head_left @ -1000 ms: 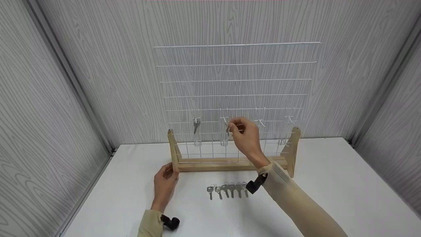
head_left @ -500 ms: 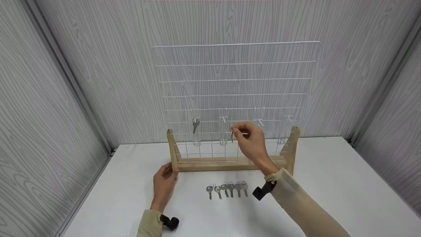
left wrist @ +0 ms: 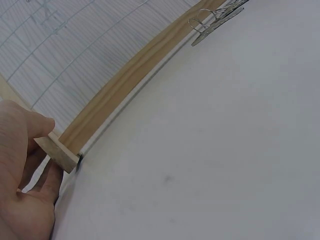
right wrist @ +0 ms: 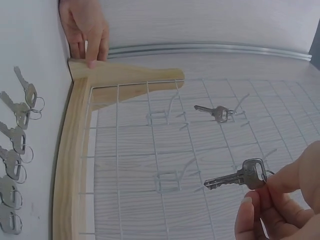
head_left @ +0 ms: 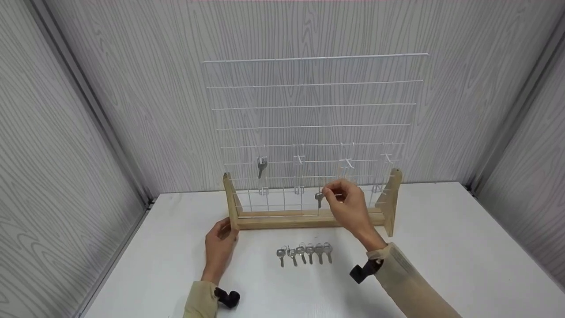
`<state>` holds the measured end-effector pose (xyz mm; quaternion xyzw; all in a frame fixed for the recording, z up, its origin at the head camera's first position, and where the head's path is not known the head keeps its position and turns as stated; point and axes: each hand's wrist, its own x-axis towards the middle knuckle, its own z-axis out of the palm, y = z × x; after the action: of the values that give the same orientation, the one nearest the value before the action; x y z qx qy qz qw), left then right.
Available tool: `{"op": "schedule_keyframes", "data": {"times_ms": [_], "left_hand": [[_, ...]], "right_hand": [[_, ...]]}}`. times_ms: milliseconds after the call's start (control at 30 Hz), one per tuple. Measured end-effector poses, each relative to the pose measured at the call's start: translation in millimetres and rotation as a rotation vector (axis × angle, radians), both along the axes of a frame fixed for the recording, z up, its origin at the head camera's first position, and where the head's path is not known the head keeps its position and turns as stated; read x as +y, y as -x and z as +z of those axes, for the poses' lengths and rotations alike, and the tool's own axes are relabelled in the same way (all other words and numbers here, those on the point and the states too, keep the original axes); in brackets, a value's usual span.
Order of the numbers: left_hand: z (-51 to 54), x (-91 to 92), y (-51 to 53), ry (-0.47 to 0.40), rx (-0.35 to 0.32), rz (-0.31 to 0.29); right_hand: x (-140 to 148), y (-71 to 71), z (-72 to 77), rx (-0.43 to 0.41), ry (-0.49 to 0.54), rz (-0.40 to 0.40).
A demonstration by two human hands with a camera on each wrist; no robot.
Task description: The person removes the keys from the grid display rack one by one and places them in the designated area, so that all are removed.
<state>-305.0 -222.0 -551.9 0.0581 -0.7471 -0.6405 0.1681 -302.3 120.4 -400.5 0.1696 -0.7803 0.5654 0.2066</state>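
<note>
My right hand (head_left: 351, 206) pinches the ring of a silver key (right wrist: 252, 175) between thumb and fingertips. Blade pointing down, that key hangs in front of the lower part of a white wire grid rack (head_left: 315, 58), apart from the hooks. On the rack's leftmost upper hook hangs another key (head_left: 262, 166). The second upper hook (head_left: 299, 159) is bare. At the lower left, my left hand (head_left: 219, 247) grips the foot of the rack's wooden stand (left wrist: 60, 152), thumb on one side and fingers on the other.
Several keys with rings (head_left: 319, 252) lie in a row on the white table (head_left: 282, 291) in front of the stand. Two more upper hooks (head_left: 347, 163) stick out on the right, and lower hooks (head_left: 299, 190) sit beneath. Wood-patterned panels enclose the back and sides.
My right hand has drawn the key away from the second upper hook, moving down and to the right. The left hand stays at the stand's foot.
</note>
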Motion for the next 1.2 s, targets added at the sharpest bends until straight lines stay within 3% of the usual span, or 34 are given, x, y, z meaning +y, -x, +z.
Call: {"op": "schedule_keyframes", "data": {"times_ms": [200,433,967,1200], "left_hand": [[1.4,-0.9,-1.0,-0.018,-0.002,-0.011],[2.1,-0.6,-1.9,-0.029,0.003,-0.016],[0.3,-1.6,0.3,-0.006,-0.01,-0.004],[1.1,0.4,0.4,-0.029,-0.011,-0.013]], "right_hand": [[7.2,-6.6,-20.6,-0.064,0.016,-0.021],[17.5,-11.2,-33.9,-0.126,0.043,-0.047],[30.0,-0.4,-57.0,-0.265,0.006,-0.083],[33.3,2.6,-65.6,-0.344,-0.024,-0.06]]}}
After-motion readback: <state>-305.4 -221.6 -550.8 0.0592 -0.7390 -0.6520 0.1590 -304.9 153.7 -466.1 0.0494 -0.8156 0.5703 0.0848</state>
